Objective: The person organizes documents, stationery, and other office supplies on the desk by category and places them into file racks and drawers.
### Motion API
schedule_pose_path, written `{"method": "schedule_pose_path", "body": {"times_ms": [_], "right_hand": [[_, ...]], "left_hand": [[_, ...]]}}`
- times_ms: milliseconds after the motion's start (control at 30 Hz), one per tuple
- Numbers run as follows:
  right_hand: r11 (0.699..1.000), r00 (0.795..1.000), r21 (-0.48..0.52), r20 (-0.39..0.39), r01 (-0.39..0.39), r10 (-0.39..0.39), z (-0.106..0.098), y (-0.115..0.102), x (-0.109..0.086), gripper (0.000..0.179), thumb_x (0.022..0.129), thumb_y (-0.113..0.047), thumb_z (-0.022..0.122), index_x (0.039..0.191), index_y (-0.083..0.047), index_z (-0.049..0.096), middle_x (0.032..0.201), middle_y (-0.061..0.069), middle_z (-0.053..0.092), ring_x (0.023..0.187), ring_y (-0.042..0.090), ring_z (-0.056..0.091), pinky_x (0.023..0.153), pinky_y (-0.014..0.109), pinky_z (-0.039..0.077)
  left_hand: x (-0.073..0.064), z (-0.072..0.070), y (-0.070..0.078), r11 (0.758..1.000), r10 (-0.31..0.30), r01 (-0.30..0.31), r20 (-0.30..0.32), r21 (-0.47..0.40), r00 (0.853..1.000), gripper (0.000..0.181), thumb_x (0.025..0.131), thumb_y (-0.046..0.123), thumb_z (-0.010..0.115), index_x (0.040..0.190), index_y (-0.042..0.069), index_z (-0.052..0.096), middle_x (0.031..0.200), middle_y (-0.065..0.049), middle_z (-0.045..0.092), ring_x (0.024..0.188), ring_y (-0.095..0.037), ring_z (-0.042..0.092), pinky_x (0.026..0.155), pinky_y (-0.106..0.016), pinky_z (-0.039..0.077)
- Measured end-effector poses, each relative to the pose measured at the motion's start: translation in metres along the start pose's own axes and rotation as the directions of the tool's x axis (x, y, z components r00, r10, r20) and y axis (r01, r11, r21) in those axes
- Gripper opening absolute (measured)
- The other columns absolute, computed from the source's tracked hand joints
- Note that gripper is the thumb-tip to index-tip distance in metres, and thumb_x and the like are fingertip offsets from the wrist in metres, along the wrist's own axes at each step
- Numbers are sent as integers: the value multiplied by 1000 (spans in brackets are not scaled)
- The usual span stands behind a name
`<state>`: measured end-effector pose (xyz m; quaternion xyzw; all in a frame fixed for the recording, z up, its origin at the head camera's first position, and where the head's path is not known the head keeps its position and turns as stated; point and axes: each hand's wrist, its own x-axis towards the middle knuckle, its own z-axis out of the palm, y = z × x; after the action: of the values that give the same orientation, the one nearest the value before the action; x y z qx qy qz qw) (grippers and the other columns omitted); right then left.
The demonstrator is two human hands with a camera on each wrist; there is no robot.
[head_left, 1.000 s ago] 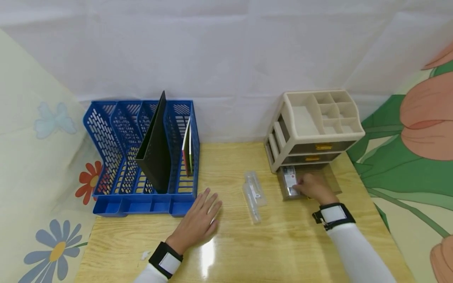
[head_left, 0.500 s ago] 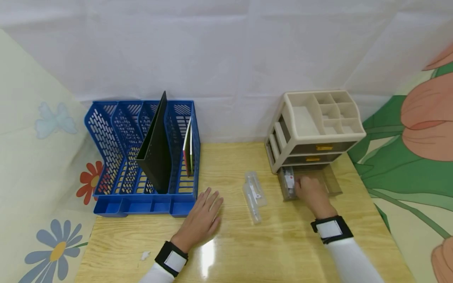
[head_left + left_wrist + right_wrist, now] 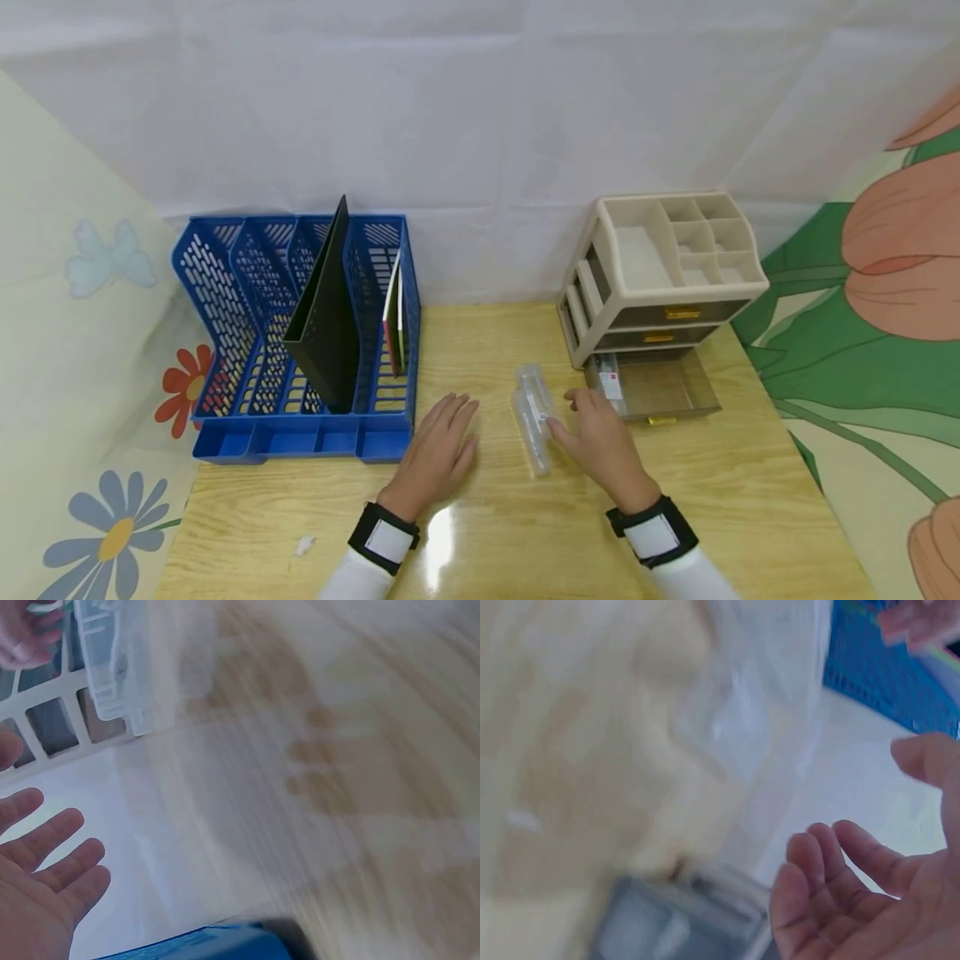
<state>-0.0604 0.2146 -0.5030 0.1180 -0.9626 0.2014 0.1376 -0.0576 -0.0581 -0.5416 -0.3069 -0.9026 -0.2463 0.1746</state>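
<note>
Two long clear plastic cases [image 3: 534, 417] lie side by side on the wooden table between the hands, also visible as a clear case [image 3: 105, 660] in the left wrist view. My right hand [image 3: 600, 446] hovers at their right side, thumb close to the edge, fingers loosely bent and holding nothing. In the right wrist view the right hand [image 3: 870, 900] shows an empty palm side, with blurred clear plastic [image 3: 727, 712] beyond. My left hand [image 3: 437, 458] rests with spread fingers on the table near the blue rack. Behind the right hand, a transparent drawer [image 3: 667, 387] stands pulled out, a white-labelled packet [image 3: 611, 385] at its left.
A beige drawer organizer [image 3: 630, 287] with small top compartments stands at the back right. To the left, a blue file rack [image 3: 300, 423] holds a black folder [image 3: 330, 333] and thin books [image 3: 394, 325]. A white cloth [image 3: 480, 150] hangs behind the table.
My right hand has left the open drawer and moved left to the clear cases. The packet stays in the drawer. My left hand has shifted slightly right.
</note>
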Motion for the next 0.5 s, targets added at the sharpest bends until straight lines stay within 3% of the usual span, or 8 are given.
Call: {"method": "schedule_pose_path", "body": {"times_ms": [133, 267, 400, 500], "right_hand": [[995, 987, -9, 126, -97, 97, 17, -18, -9, 54, 74, -39, 78, 106, 2, 61, 91, 16, 62, 73, 26, 60, 51, 39, 54], [987, 970, -46, 183, -153, 159, 32, -28, -17, 58, 71, -39, 79, 107, 2, 60, 87, 15, 61, 68, 25, 58, 48, 40, 53], [983, 966, -49, 187, -174, 180, 40, -33, -23, 48, 74, -27, 76, 108, 4, 60, 85, 15, 61, 67, 26, 59, 49, 42, 53], [988, 978, -36, 138, -153, 157, 43, -35, -25, 38, 76, -16, 74, 106, 3, 62, 86, 16, 63, 68, 27, 60, 51, 44, 55]], "left_hand": [[9, 0, 4, 994, -75, 75, 10, -77, 997, 49, 93, 23, 58, 137, 2, 50, 134, -17, 57, 126, -31, 49, 107, -46, 43], [16, 1, 7, 968, -190, 197, 61, -153, 980, 50, 96, 27, 56, 139, 5, 48, 135, -14, 56, 126, -26, 49, 105, -44, 45], [20, 5, 10, 924, -278, 301, 124, -237, 952, 52, 97, 29, 55, 142, 4, 45, 137, -15, 54, 128, -27, 48, 105, -46, 45], [23, 8, 12, 867, -335, 374, 170, -330, 927, 53, 97, 27, 55, 142, 3, 43, 136, -18, 55, 126, -28, 50, 104, -47, 45]]}}
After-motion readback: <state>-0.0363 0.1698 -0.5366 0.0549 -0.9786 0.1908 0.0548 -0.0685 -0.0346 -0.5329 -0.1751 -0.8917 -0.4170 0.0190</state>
